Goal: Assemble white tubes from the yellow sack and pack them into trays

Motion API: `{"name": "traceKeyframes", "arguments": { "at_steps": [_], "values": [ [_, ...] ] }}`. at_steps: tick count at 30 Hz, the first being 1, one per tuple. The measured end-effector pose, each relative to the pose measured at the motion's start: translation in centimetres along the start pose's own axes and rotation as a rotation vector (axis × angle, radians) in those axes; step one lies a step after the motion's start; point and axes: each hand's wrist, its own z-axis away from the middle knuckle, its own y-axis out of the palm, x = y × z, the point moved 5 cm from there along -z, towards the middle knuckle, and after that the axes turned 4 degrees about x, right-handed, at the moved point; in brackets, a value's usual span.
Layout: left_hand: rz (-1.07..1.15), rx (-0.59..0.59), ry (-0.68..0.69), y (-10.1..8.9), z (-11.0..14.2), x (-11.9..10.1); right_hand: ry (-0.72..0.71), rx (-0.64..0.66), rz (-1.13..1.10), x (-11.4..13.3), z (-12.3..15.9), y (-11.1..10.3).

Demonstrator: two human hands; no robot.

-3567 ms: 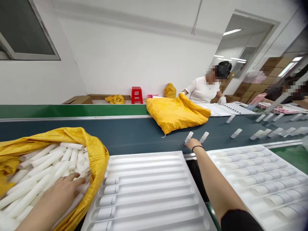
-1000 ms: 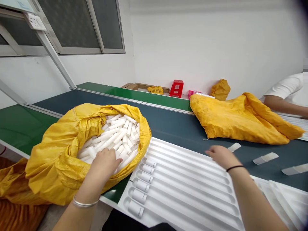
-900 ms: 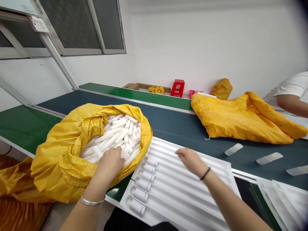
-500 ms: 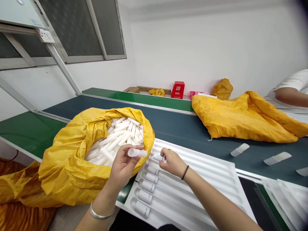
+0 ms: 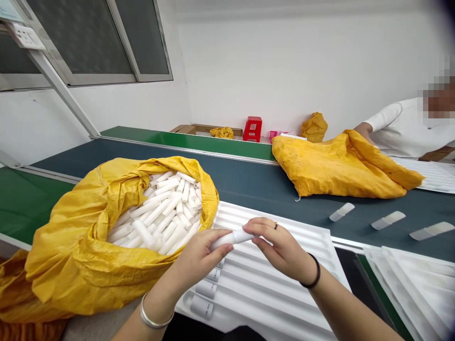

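Note:
My left hand [image 5: 201, 255] grips a white plastic tube [image 5: 221, 241] between thumb and fingers. From the other side, my right hand [image 5: 280, 244] holds a short white cylinder [image 5: 242, 236] end to end with the tube; whether one sits inside the other I cannot tell. Below both hands lies a white grooved tray [image 5: 270, 279]. Several short white cylinders [image 5: 202, 305] with small dark print rest at the left ends of its grooves, some hidden by my left hand. Left of the tray, an open yellow sack [image 5: 78, 237] is full of loose white tubes [image 5: 167, 196].
A dark conveyor belt [image 5: 241, 182] crosses behind the tray. On it lie a yellow sack [image 5: 330, 166] and several standing white tubes [image 5: 388, 220]. Stacked white trays [image 5: 401, 284] are at the right edge. Across the belt is a person in a white shirt [image 5: 401, 128].
My right hand has lifted the short cylinder off the tray and brought it against the tube in my left hand. The view has shifted, and the co-worker shows more.

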Motion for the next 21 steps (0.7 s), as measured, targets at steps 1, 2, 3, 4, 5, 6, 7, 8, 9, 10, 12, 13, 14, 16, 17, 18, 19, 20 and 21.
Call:
{"name": "traceKeyframes", "arguments": {
  "at_steps": [1, 2, 3, 4, 5, 6, 7, 8, 9, 10, 12, 13, 14, 16, 17, 18, 19, 20, 21],
  "values": [
    [-0.056, 0.059, 0.028, 0.3, 0.0, -0.6, 0.010, 0.004, 0.006, 0.0, 0.1, -0.1],
    [-0.102, 0.086, 0.049, 0.4, 0.0, -1.0, 0.023, 0.004, 0.008, -0.1, 0.2, -0.2],
    [-0.148, 0.086, 0.066, 0.5, 0.0, -1.2, 0.038, 0.005, 0.009, -0.2, 0.3, -0.2],
    [-0.198, 0.068, 0.089, 0.6, 0.0, -1.4, 0.053, 0.006, 0.010, -0.4, 0.4, -0.3],
    [-0.252, 0.044, 0.118, 0.7, 0.1, -1.5, 0.069, 0.004, 0.012, -0.5, 0.5, -0.3],
    [-0.307, 0.016, 0.155, 0.7, 0.1, -1.5, 0.090, 0.002, 0.014, -0.6, 0.6, -0.4],
    [-0.367, -0.018, 0.200, 0.8, 0.1, -1.5, 0.115, -0.001, 0.015, -0.8, 0.8, -0.5],
    [-0.431, -0.054, 0.251, 0.8, 0.2, -1.6, 0.143, -0.003, 0.014, -1.0, 0.9, -0.6],
    [-0.496, -0.089, 0.307, 0.9, 0.2, -1.6, 0.176, -0.003, 0.012, -1.1, 1.0, -0.6],
    [-0.558, -0.118, 0.364, 1.0, 0.3, -1.8, 0.209, -0.004, 0.009, -1.3, 1.2, -0.6],
    [-0.663, -0.158, 0.473, 1.2, 0.2, -2.2, 0.266, -0.012, 0.002, -1.5, 1.4, -0.6],
    [-0.705, -0.167, 0.519, 1.4, 0.1, -2.4, 0.285, -0.020, -0.003, -1.5, 1.5, -0.6],
    [-0.739, -0.175, 0.557, 1.5, 0.0, -2.7, 0.293, -0.031, -0.008, -1.4, 1.6, -0.7],
    [-0.778, -0.178, 0.606, 2.0, -0.3, -3.1, 0.279, -0.059, -0.024, -1.1, 1.7, -1.0],
    [-0.788, -0.170, 0.619, 2.3, -0.4, -3.2, 0.264, -0.074, -0.033, -0.8, 1.9, -1.1],
    [-0.794, -0.159, 0.626, 2.6, -0.6, -3.1, 0.247, -0.087, -0.041, -0.6, 2.0, -1.2],
    [-0.798, -0.151, 0.631, 3.0, -0.7, -2.9, 0.236, -0.098, -0.043, -0.4, 2.2, -1.2],
    [-0.802, -0.143, 0.638, 3.3, -0.8, -2.6, 0.237, -0.102, -0.036, -0.4, 2.4, -1.0],
    [-0.808, -0.128, 0.648, 3.7, -0.8, -2.1, 0.246, -0.084, -0.021, -0.5, 2.7, -0.6]
  ]
}}
